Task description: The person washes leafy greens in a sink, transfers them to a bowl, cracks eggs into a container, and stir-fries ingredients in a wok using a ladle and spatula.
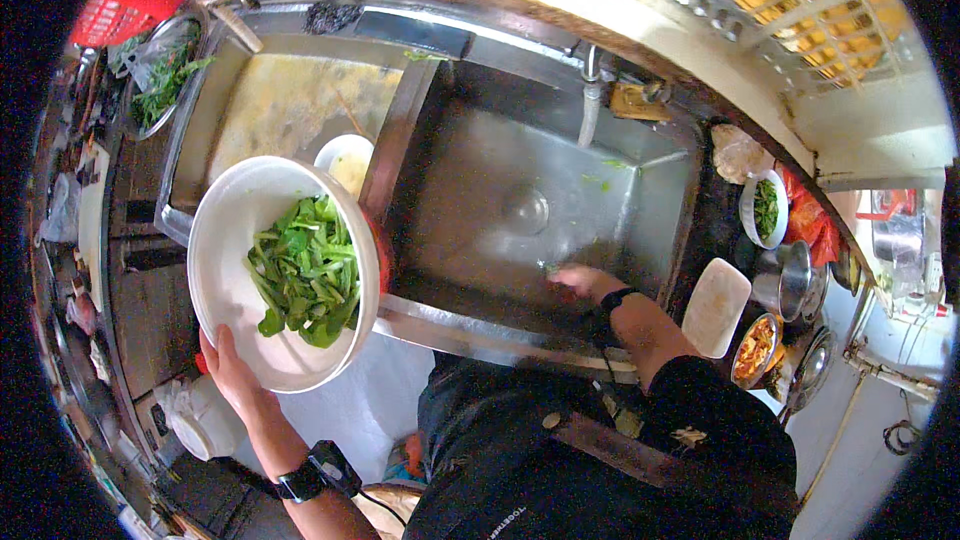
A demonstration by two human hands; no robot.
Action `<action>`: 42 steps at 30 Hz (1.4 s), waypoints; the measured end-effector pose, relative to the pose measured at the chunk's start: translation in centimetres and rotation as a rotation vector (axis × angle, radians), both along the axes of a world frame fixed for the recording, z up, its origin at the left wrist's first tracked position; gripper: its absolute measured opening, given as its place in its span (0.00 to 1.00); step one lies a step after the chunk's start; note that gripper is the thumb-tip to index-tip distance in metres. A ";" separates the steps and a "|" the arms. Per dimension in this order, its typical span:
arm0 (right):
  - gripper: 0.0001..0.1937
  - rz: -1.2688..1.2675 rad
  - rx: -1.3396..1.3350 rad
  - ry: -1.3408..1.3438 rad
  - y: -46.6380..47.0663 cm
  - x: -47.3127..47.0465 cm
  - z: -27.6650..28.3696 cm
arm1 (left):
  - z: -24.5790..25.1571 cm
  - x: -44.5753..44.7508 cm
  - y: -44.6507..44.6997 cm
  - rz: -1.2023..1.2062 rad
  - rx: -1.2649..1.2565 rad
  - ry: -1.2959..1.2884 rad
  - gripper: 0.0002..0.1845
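My left hand (238, 367) grips the rim of a large white bowl (217, 262), held tilted at the left front of a steel double sink. Cut leafy greens (311, 277) lie bunched along the right side of the bowl's inside. My right hand (589, 281) reaches down into the right sink basin (480, 157), near its front wall. Its fingers are blurred, and a small pale green speck shows at their tips; whether they hold anything is unclear. A metal drain cover (526, 210) sits in the basin floor. Something red (380, 251) is mostly hidden behind the bowl.
A faucet (590, 105) reaches over the right basin. Past the divider (401, 127), the left basin holds a small white bowl (349, 161). To the right stand a bowl of greens (765, 206), a white tray (716, 307), a steel pot (780, 281) and a dish of food (754, 349).
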State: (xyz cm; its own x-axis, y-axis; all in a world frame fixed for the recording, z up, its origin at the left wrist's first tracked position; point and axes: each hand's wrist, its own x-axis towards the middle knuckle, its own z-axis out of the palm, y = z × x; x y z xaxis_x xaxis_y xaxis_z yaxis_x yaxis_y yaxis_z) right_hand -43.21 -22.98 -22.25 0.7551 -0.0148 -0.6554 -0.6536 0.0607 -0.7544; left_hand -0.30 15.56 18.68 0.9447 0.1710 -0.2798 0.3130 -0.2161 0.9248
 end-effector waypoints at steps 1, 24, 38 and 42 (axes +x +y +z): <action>0.15 0.057 0.005 0.035 0.9 0.6 -0.4 | -0.1 0.0 0.2 -0.007 -0.010 0.010 0.28; 0.15 -0.887 -0.107 -0.491 -9.5 2.8 14.8 | 0.5 -6.1 -13.6 -0.632 -0.102 0.306 0.30; 0.33 -0.080 -1.007 -0.217 2.2 20.2 30.9 | -8.4 -4.7 -16.9 -1.214 0.477 -0.631 0.24; 0.37 0.203 -1.114 -0.046 4.9 23.0 31.7 | -4.7 1.6 -4.7 -1.372 0.357 -0.556 0.23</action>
